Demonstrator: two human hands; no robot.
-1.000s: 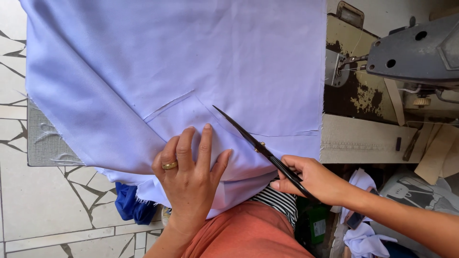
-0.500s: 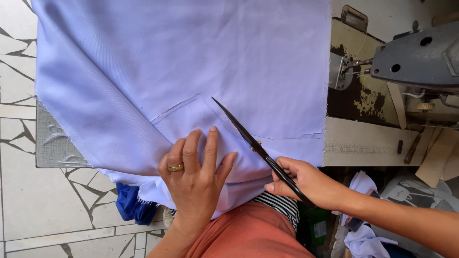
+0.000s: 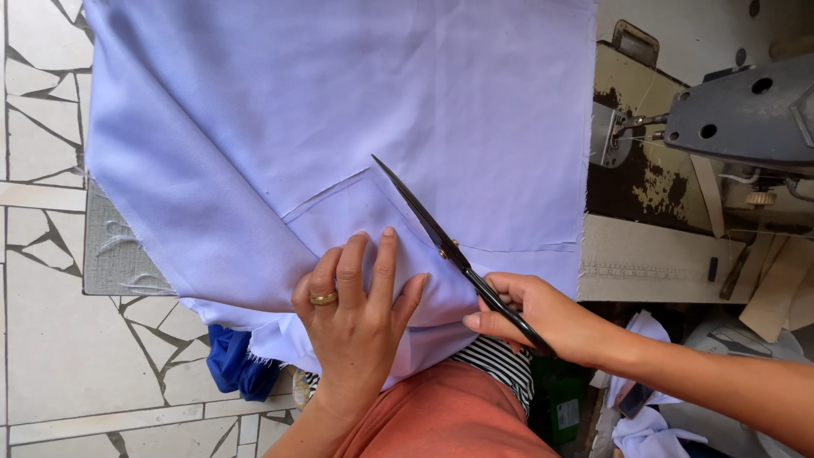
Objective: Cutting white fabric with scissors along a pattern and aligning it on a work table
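The left hand (image 3: 356,318) lies flat with its fingers spread, pressing down on the light purple cloth (image 3: 356,127). A gold ring (image 3: 323,298) sits on one finger. The right hand (image 3: 547,318) is wrapped around the handles of the black scissors (image 3: 441,242). The blades look closed and lie on the cloth, pointing away from the person. The cloth covers the bench (image 3: 114,254) and hangs over its near edge. A grey sewing machine (image 3: 746,119) stands to the right. A blue rag (image 3: 231,365) lies on the tiled floor (image 3: 68,373).
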